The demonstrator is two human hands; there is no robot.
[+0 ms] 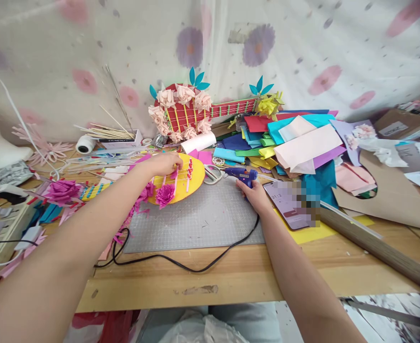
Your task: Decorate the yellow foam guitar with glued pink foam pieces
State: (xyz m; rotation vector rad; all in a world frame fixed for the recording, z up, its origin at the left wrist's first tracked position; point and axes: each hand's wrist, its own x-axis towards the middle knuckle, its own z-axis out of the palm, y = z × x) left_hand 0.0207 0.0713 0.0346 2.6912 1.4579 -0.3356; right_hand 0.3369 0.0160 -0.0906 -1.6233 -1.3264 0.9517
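My right hand [254, 194] is wrapped round the handle of a blue glue gun [243, 176], over the right part of a grey cutting mat [199, 228]. A black cord runs from it to the left. My left hand [165, 164] reaches over a yellow paper guitar [194, 183], its fingers bent down and pressed together at the strings. A bit of magenta paper [174, 175] shows just under those fingertips; what they pinch is hidden. Magenta paper flowers [165, 195] sit along the guitar's near edge. My left forearm covers part of its neck.
A red paper guitar [188, 114] with pale pink roses leans at the back. Coloured paper sheets [308, 143] are heaped to its right. Scissors [213, 175] lie beyond the mat. A phone [288, 205] and a long brown roll [374, 245] lie right. A power strip [9, 233] is at left.
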